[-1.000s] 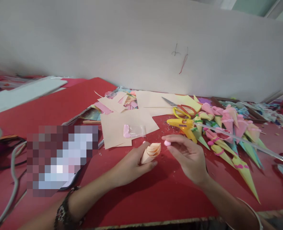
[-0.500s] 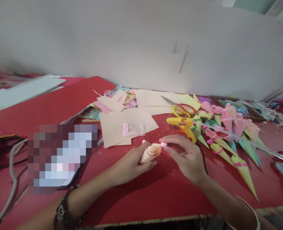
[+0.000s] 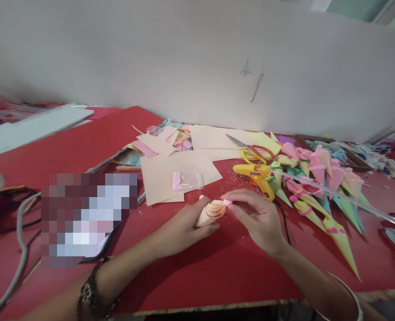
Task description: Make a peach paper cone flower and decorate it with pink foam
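Note:
My left hand (image 3: 180, 229) is closed around a cream paper cone (image 3: 209, 214) with layered folds at its wide end. A small pink piece shows at the cone's far side, by the left hand's fingers. Between the thumb and forefinger of my right hand (image 3: 257, 218) is a small ball of pink clay (image 3: 228, 202), held at the cone's right edge. Just beyond the hands, an open clear packet with pink clay (image 3: 177, 182) in it lies on cream paper sheets (image 3: 157, 167).
Right of the hands lie a yellow glue gun (image 3: 259, 176) with a long clear glue stick, scissors (image 3: 247, 147) and a pile of decorated paper cones (image 3: 321, 167). A phone (image 3: 100, 223), its screen blurred, and a white cable (image 3: 18, 223) are at left on the red table (image 3: 197, 281).
The pink clay ball in my right fingers has shifted very slightly left, against the cone's edge. My left hand keeps its hold on the cone; the view has moved slightly.

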A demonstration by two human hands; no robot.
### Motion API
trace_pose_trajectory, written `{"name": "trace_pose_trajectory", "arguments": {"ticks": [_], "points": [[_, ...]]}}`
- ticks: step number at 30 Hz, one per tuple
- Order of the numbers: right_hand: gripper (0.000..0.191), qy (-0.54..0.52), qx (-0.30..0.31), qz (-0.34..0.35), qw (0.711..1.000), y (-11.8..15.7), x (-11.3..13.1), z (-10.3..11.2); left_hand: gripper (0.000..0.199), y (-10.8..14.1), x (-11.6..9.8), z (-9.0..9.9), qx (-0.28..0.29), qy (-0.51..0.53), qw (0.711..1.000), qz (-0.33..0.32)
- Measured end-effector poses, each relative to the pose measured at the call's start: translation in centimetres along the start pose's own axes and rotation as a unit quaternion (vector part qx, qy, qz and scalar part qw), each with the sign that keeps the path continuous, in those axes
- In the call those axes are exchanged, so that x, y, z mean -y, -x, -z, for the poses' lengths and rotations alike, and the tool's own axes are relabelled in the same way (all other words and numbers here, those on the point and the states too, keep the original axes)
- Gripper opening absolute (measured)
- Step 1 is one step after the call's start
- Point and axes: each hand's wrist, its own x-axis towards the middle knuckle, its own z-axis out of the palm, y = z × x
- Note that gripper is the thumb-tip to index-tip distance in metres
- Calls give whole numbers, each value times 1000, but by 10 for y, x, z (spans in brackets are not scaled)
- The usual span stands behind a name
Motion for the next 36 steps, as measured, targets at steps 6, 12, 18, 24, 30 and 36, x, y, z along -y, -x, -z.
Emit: {"name": "trace_pose_trajectory", "arguments": {"ticks": [6, 12, 18, 24, 30, 36], "points": [[21, -30, 13, -6, 999, 1, -3, -1, 20, 0, 1, 1, 7, 5, 1000, 4], [22, -34, 4, 11, 999, 0, -5, 0, 20, -1, -2, 2, 13, 14, 1000, 9], [15, -10, 9, 4, 1000, -1, -6, 0, 23, -1, -1, 1, 8, -13, 1000, 20], [23, -35, 17, 9, 999, -1, -5, 0, 21, -2, -5, 5, 29, -68, 997, 1], [19, 3, -38, 7, 999, -2, -4, 2, 12, -5, 7, 1, 4, -238, 970, -54], [15, 21, -35, 3, 999, -2, -4, 2, 27, -6, 3, 7, -4, -216, 975, -53]]}}
